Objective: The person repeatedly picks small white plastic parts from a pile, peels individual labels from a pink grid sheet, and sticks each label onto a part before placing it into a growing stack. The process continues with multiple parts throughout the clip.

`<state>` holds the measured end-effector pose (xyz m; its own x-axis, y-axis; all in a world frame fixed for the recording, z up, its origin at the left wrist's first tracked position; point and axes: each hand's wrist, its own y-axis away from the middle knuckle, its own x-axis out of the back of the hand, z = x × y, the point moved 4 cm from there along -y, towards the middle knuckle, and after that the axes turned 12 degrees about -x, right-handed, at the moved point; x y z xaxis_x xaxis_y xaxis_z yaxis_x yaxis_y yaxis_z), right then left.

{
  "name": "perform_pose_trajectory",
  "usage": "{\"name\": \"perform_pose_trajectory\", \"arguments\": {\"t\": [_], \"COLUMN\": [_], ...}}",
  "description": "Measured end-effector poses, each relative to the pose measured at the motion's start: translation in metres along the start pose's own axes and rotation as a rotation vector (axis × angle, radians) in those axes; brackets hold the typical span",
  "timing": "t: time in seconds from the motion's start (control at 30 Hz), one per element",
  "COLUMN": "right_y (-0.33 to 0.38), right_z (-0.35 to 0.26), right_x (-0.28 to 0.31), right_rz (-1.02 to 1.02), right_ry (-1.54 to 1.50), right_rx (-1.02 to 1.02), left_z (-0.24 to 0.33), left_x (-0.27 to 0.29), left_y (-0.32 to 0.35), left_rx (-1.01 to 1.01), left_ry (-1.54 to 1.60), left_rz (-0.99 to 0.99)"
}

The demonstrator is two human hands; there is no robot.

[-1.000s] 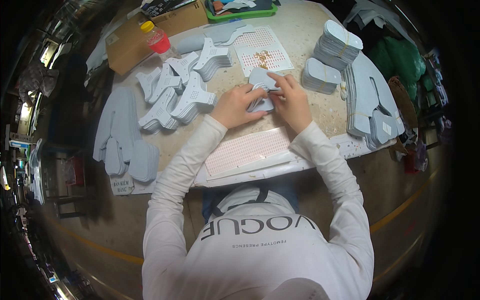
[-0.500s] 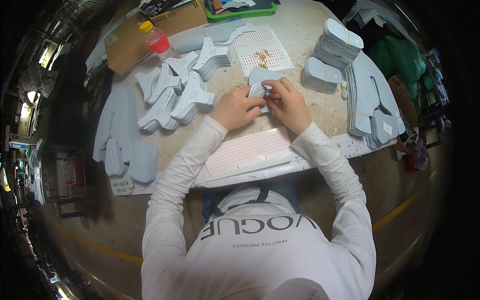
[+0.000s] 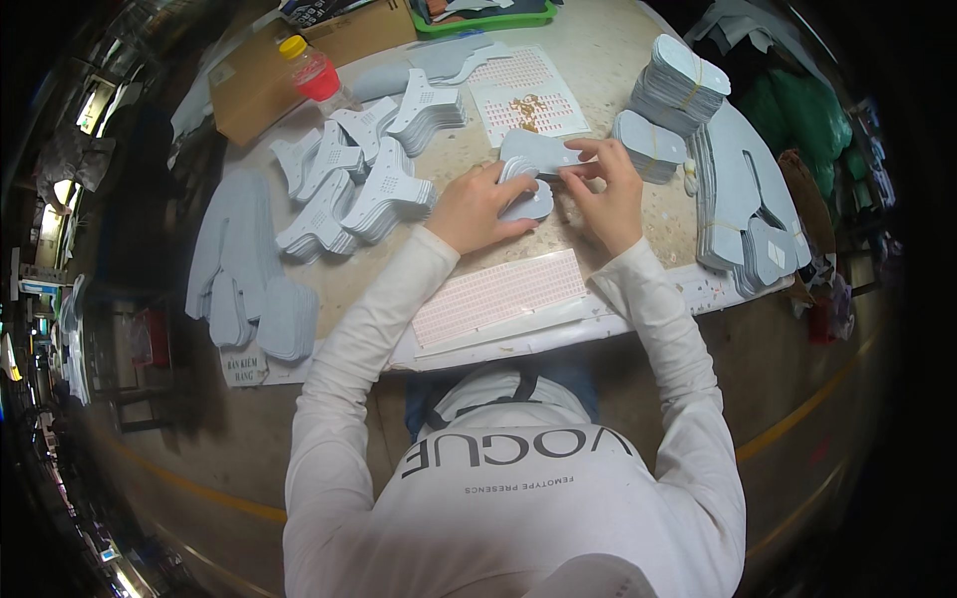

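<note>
My left hand (image 3: 480, 209) is closed around a small stack of rounded grey cut pieces (image 3: 531, 206), its thumb lying over the top. My right hand (image 3: 610, 191) pinches the right end of a long rounded grey piece (image 3: 541, 149) between thumb and fingers. This piece lies just beyond the stack, at a tilt. Fingers hide part of both. In front of my hands lies a sheet of rows of small red-printed labels (image 3: 503, 299). Farther off, tan rubber bands (image 3: 528, 112) are heaped on a second label sheet (image 3: 564, 120).
Stacks of perforated Y-shaped grey pieces (image 3: 384, 194) stand left of my hands. Large grey pieces (image 3: 234, 239) are at the far left. Banded stacks (image 3: 681, 85) and curved pieces (image 3: 726, 189) stand on the right. Behind are a yellow-capped bottle (image 3: 311, 72), cardboard box (image 3: 249, 85) and green tray (image 3: 483, 25).
My hands have moved apart. The right hand has gone right, drawing the end of the long grey piece with it, while the left hand stays on the small stack.
</note>
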<state>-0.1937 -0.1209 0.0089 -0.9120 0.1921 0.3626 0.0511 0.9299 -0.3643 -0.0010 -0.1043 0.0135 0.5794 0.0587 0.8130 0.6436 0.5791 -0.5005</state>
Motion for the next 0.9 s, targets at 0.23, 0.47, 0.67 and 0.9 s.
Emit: {"name": "perform_pose_trajectory", "arguments": {"t": [0.23, 0.47, 0.67, 0.9], "right_y": [0.009, 0.010, 0.001, 0.008], "right_z": [0.005, -0.001, -0.009, -0.017], "right_x": [-0.014, -0.021, -0.015, -0.031], "right_rz": [-0.183, -0.233, -0.325, -0.378], "right_ry": [-0.105, 0.039, -0.090, 0.157], "right_rx": [-0.053, 0.095, -0.009, 0.250], "left_z": [-0.009, -0.004, -0.013, -0.006], "left_x": [0.006, 0.002, 0.002, -0.002], "left_y": [-0.003, 0.001, -0.001, 0.001], "left_rx": [0.076, 0.005, 0.072, -0.013], "left_ry": [0.258, 0.050, 0.216, 0.010], "left_rz": [0.187, 0.032, 0.122, 0.042]}}
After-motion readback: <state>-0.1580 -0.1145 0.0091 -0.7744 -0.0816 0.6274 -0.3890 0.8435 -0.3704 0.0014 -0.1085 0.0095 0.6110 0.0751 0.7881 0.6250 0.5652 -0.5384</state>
